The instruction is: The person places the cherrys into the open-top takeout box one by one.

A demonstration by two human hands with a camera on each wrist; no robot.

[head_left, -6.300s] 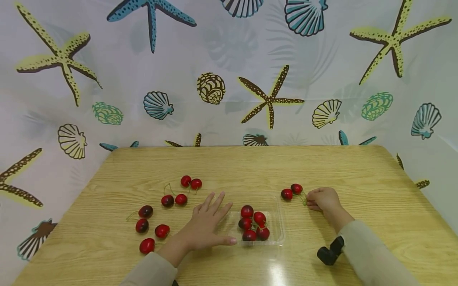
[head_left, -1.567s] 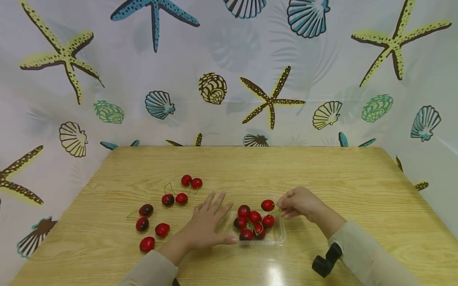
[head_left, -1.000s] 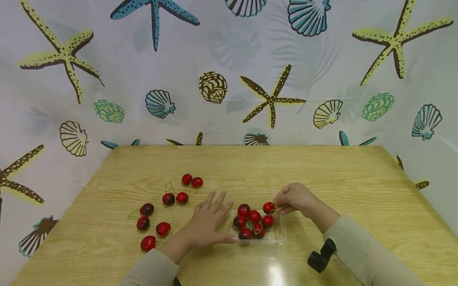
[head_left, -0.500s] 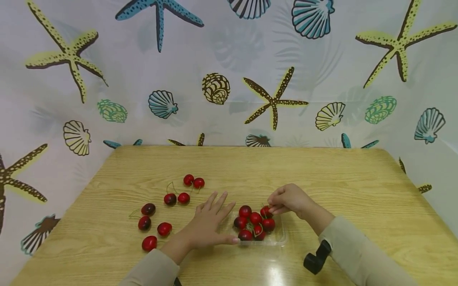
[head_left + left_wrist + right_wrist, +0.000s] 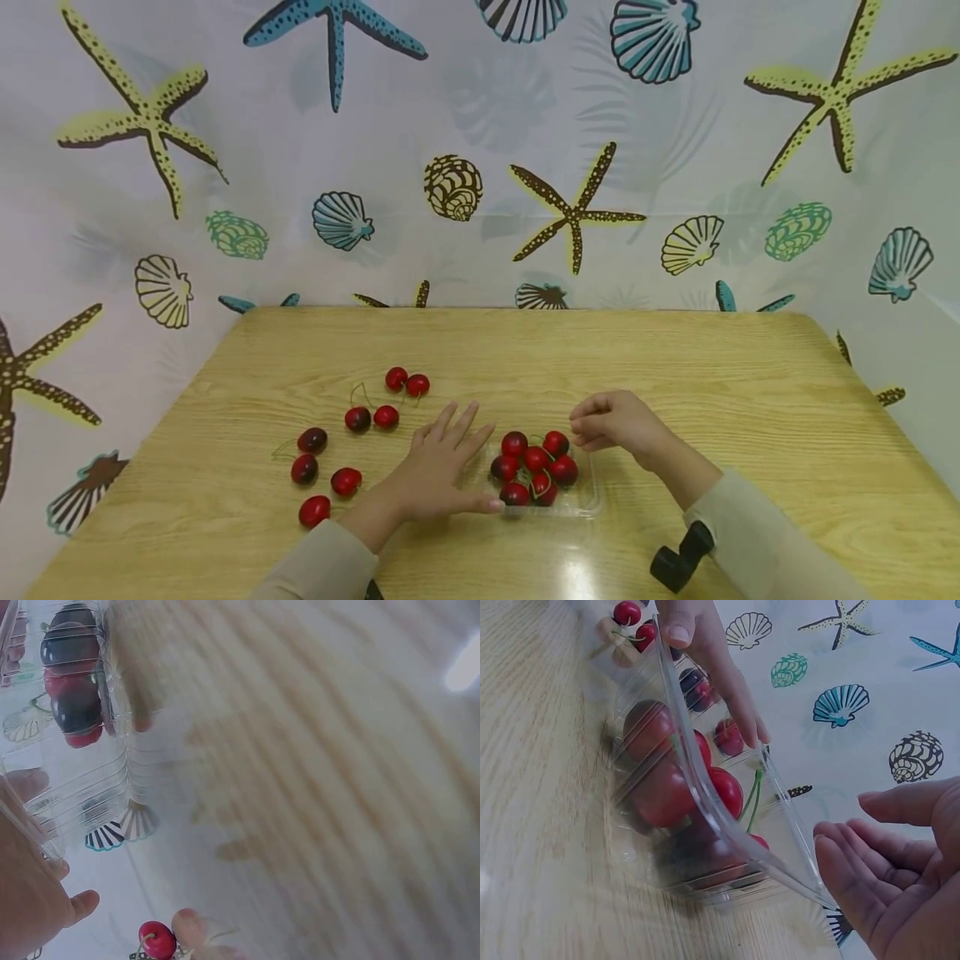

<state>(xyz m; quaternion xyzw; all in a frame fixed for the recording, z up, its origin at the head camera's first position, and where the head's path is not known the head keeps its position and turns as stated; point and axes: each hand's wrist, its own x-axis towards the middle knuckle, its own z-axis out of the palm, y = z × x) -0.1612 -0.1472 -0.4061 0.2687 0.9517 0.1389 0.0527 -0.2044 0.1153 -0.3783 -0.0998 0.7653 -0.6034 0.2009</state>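
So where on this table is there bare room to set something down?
The far table strip behind the clear tray and the stretch beyond the right hand are bare. It is crowded by the left hand, where loose cherries lie scattered.

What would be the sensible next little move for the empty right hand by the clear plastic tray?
Probably the left hand should take over: red cherries lie loose only on its side, while the right hand hovers empty beside the clear plastic tray.

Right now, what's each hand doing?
Left hand: open, fingers spread flat, touching the clear tray.
Right hand: open, fingers loosely curled, holding nothing.
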